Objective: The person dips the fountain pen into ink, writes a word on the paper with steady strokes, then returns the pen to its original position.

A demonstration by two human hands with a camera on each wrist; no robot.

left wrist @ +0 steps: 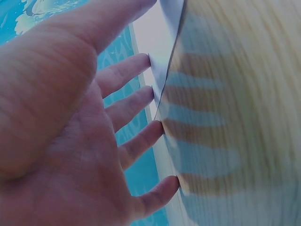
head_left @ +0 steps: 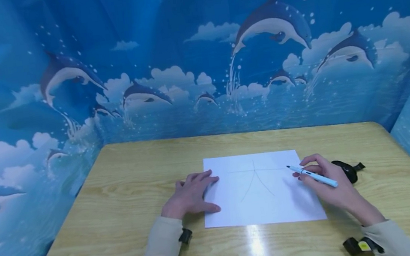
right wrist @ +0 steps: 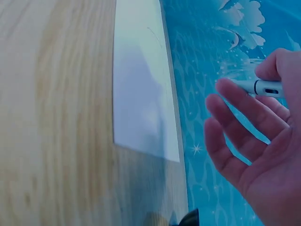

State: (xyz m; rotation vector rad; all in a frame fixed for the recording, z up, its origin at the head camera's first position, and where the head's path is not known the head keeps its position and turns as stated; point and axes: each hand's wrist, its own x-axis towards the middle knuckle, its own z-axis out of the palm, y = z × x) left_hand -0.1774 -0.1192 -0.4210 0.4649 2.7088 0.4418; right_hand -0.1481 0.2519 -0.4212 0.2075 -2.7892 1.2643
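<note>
A white sheet of paper [head_left: 231, 213] lies on the wooden table, with thin drawn lines: one across, a short upright one, and two curves spreading downward. My left hand [head_left: 192, 194] rests at the sheet's left edge, fingers spread and thumb on the paper. In the left wrist view the fingertips [left wrist: 171, 183] touch the tabletop and the paper's edge. My right hand [head_left: 331, 185] holds a light blue pen [head_left: 318, 177] between thumb and fingers, over the sheet's right side, its dark tip pointing left near the end of the crosswise line. The right wrist view shows the pen [right wrist: 268, 88] lifted above the paper.
A small black object [head_left: 348, 169] with a tab sits on the table [head_left: 133, 172] beyond the right hand. Black wrist devices are strapped at both sleeves. A blue curtain [head_left: 188, 117] printed with dolphins encloses the table's back and sides.
</note>
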